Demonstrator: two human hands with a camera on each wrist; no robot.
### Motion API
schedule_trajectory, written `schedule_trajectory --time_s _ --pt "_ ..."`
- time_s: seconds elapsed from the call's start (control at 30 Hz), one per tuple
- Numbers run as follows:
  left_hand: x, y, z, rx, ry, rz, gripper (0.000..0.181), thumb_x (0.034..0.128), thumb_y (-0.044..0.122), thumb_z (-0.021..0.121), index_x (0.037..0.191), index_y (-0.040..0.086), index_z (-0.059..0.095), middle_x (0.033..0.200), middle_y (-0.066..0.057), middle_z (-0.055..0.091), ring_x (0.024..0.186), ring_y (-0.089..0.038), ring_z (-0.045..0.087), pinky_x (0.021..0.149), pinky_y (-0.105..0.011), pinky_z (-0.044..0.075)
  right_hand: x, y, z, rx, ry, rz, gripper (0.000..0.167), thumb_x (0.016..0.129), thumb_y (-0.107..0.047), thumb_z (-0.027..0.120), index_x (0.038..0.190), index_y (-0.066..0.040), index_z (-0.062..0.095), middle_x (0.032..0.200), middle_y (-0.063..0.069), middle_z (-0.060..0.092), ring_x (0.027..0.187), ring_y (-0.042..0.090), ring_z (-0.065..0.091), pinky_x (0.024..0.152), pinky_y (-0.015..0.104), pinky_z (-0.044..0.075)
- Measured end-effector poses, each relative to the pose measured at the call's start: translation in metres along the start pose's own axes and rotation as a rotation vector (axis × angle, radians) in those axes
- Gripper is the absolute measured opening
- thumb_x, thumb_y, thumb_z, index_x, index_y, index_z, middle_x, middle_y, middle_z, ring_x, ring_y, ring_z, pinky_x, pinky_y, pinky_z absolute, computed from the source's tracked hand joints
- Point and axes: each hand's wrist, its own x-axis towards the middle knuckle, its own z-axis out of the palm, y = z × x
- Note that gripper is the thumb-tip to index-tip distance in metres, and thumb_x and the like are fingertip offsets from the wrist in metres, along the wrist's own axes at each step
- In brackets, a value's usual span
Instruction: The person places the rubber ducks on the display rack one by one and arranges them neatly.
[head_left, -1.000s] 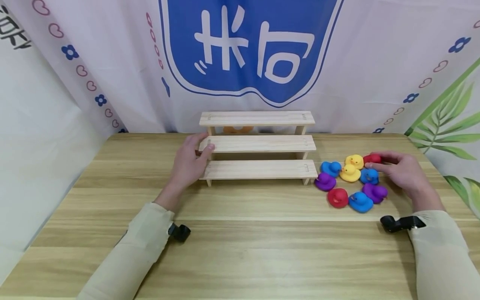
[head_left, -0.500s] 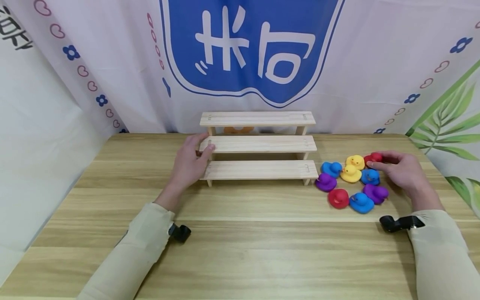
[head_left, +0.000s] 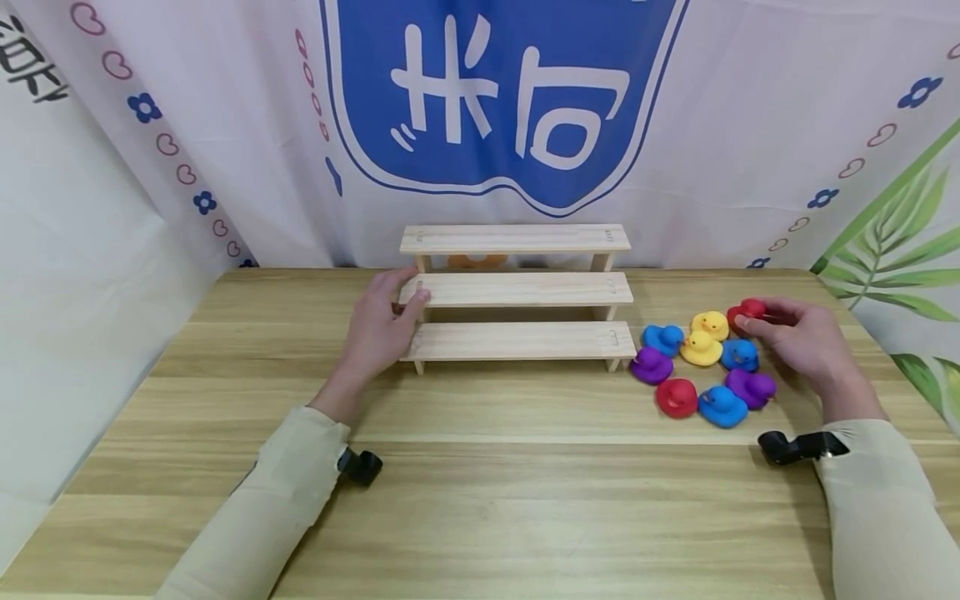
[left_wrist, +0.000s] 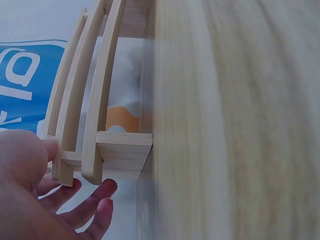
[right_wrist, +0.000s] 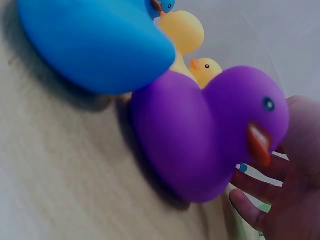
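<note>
A three-tier wooden stand [head_left: 517,289] stands at the back of the table. My left hand [head_left: 377,323] holds its left end, thumb on top of the middle board. In the left wrist view, the fingers of the left hand [left_wrist: 30,175] curl beneath that board. At the far right of the duck group, my right hand [head_left: 810,342] pinches a red rubber duck [head_left: 742,310] between thumb and fingers. The right wrist view shows a purple duck [right_wrist: 175,135] up close, hiding the red one and part of the right hand [right_wrist: 300,175].
Right of the stand sit several more rubber ducks: yellow [head_left: 702,348], blue [head_left: 722,407], purple [head_left: 651,365] and another red duck [head_left: 677,398]. Behind the wooden table [head_left: 480,508] hangs a printed cloth [head_left: 255,100].
The right thumb and fingers have closed on the red duck, which is raised slightly and shows more. My left hand and the stand keep their places.
</note>
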Motion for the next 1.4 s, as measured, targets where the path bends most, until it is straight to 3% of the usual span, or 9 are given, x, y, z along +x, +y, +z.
schedule_trajectory --time_s 0.13,0.5,0.7,0.87,1.17,1.4 --pt "0.0 0.0 0.0 0.002 0.001 0.005 0.053 0.111 0.03 0.055 0.158 0.007 0.047 0.161 -0.02 0.048 0.114 -0.038 0.066 0.101 -0.052 0.057 -0.001 -0.005 -0.001 0.002 0.001 -0.009 0.085 0.104 -0.061 0.054 0.161 0.0 0.04 0.158 0.033 0.043 0.139 0.051 0.038 0.091 0.037 0.041" --pt "0.0 0.0 0.0 -0.001 -0.006 -0.01 0.054 0.1109 0.031 0.056 0.159 0.009 0.047 0.161 -0.019 0.047 0.111 -0.038 0.067 0.098 -0.052 0.057 -0.005 -0.025 0.0 0.047 0.046 -0.069 0.079 0.101 -0.063 0.058 0.16 -0.011 0.046 0.157 0.022 0.048 0.135 0.038 0.043 0.093 0.038 0.04" --pt "0.001 0.002 0.0 0.001 -0.011 -0.01 0.054 0.1111 0.031 0.055 0.159 0.008 0.047 0.161 -0.019 0.047 0.111 -0.038 0.067 0.098 -0.052 0.058 -0.012 -0.041 0.001 0.017 0.088 -0.141 0.076 0.103 -0.06 0.058 0.159 -0.01 0.049 0.154 0.025 0.049 0.137 0.047 0.046 0.091 0.042 0.04" --pt "0.001 0.002 0.0 0.001 -0.007 -0.015 0.053 0.111 0.03 0.056 0.159 0.008 0.047 0.162 -0.019 0.047 0.111 -0.039 0.067 0.099 -0.052 0.058 -0.016 -0.054 0.001 -0.012 0.094 -0.183 0.072 0.104 -0.058 0.058 0.158 -0.011 0.051 0.153 0.025 0.051 0.136 0.049 0.048 0.091 0.038 0.045" --pt "-0.001 0.001 -0.003 -0.003 0.003 -0.016 0.053 0.1109 0.029 0.056 0.158 0.008 0.048 0.161 -0.02 0.047 0.111 -0.039 0.067 0.099 -0.052 0.058 -0.023 -0.08 0.011 -0.008 0.041 -0.265 0.068 0.105 -0.055 0.059 0.156 -0.012 0.052 0.152 0.022 0.056 0.139 0.042 0.047 0.11 0.054 0.044" --pt "0.001 -0.001 -0.002 -0.008 -0.012 -0.017 0.054 0.1111 0.031 0.056 0.159 0.009 0.047 0.162 -0.019 0.046 0.112 -0.039 0.067 0.099 -0.052 0.059 -0.034 -0.097 0.021 0.0 0.009 -0.336 0.061 0.105 -0.05 0.062 0.153 -0.013 0.056 0.147 0.018 0.06 0.137 0.038 0.049 0.11 0.049 0.043"
